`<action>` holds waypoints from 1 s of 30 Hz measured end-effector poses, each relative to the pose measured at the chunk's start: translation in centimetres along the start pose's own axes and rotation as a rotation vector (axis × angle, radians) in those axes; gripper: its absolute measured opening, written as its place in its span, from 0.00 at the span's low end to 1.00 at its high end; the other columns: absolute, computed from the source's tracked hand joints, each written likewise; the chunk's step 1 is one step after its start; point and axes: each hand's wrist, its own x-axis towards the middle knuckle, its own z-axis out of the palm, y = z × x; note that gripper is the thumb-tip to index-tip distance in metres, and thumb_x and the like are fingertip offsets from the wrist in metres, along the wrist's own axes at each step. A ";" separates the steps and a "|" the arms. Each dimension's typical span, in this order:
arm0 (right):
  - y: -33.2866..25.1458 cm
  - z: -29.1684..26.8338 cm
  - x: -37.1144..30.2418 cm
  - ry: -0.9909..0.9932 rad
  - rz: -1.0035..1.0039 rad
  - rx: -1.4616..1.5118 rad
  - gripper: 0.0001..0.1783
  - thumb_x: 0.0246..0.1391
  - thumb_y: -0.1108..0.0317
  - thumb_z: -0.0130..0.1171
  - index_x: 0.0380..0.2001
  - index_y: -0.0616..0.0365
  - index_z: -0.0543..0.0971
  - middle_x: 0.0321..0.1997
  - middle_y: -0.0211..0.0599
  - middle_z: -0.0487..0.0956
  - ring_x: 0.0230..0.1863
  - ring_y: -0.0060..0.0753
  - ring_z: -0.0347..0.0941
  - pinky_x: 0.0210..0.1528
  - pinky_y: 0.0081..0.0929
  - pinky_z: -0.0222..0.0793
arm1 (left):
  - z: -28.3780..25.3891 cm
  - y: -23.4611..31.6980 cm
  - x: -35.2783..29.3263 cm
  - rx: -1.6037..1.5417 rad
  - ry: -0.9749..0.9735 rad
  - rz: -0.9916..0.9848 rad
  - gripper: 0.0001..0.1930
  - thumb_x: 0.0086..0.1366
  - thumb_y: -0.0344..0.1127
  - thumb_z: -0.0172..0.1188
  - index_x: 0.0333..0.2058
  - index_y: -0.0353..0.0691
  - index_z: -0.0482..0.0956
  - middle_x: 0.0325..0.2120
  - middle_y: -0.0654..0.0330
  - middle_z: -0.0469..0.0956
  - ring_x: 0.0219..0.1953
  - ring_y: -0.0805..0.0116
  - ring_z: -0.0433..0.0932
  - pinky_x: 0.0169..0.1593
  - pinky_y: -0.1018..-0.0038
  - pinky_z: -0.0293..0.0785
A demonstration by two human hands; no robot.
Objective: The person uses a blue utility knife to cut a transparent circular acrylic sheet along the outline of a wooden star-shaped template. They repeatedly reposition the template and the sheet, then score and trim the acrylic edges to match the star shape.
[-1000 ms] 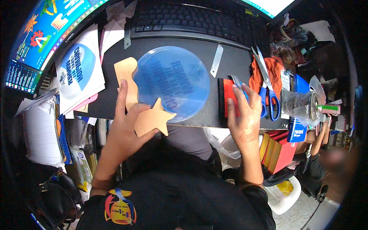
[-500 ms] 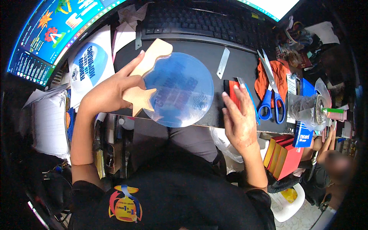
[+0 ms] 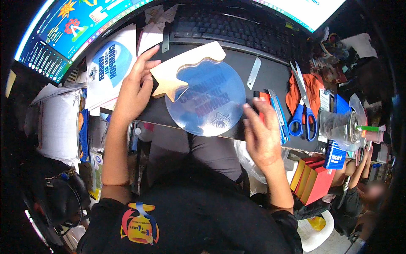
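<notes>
A round, see-through disc (image 3: 211,101) with mirrored dark and red lettering lies over the desk's near edge. Along its upper left runs a pale wooden piece (image 3: 196,55), wavy on one side, with a wooden star (image 3: 171,86) at its lower end. My left hand (image 3: 136,86) is beside the left end of the wood, fingers parted and loosely bent; contact is hard to judge. At the disc's right rim, my right hand (image 3: 264,137) hovers open with its fingers spread. Partly hidden behind those fingers is a red object (image 3: 264,99), next to blue cutters (image 3: 279,116).
Blue-handled scissors (image 3: 303,101) rest on an orange cloth (image 3: 292,95) at the right. A loose metal blade (image 3: 253,74) lies beyond the disc, before a black keyboard (image 3: 237,31). Printed paper (image 3: 111,63) is at the left. Red-covered books (image 3: 315,182) stand lower right.
The wooden piece and disc have turned clockwise and shifted slightly right. My left hand has loosened from around the wood and drawn back to its left end. My right hand stays nearly in place.
</notes>
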 end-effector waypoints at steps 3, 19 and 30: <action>-1.8 2.1 1.0 -0.115 -0.123 0.147 0.25 0.46 0.76 0.65 0.52 0.55 0.79 0.55 0.51 0.73 0.57 0.56 0.70 0.60 0.47 0.66 | 1.8 -1.3 -1.5 -0.236 0.090 -0.015 0.26 0.71 0.32 0.48 0.67 0.38 0.60 0.57 0.45 0.71 0.58 0.63 0.72 0.61 0.70 0.65; -3.9 7.1 5.4 -0.134 -0.355 0.072 0.26 0.48 0.73 0.61 0.54 0.55 0.78 0.47 0.40 0.74 0.48 0.43 0.69 0.47 0.40 0.60 | 2.7 -2.5 -2.9 -0.001 -0.008 0.257 0.57 0.41 0.39 0.77 0.70 0.46 0.53 0.66 0.50 0.53 0.69 0.52 0.54 0.69 0.59 0.56; -4.3 7.2 5.5 -0.129 -0.315 0.060 0.23 0.47 0.70 0.59 0.51 0.56 0.78 0.49 0.42 0.74 0.51 0.44 0.69 0.48 0.42 0.61 | 3.3 -2.0 -2.8 0.108 0.060 0.300 0.51 0.43 0.33 0.72 0.68 0.46 0.57 0.64 0.47 0.55 0.67 0.50 0.57 0.64 0.61 0.63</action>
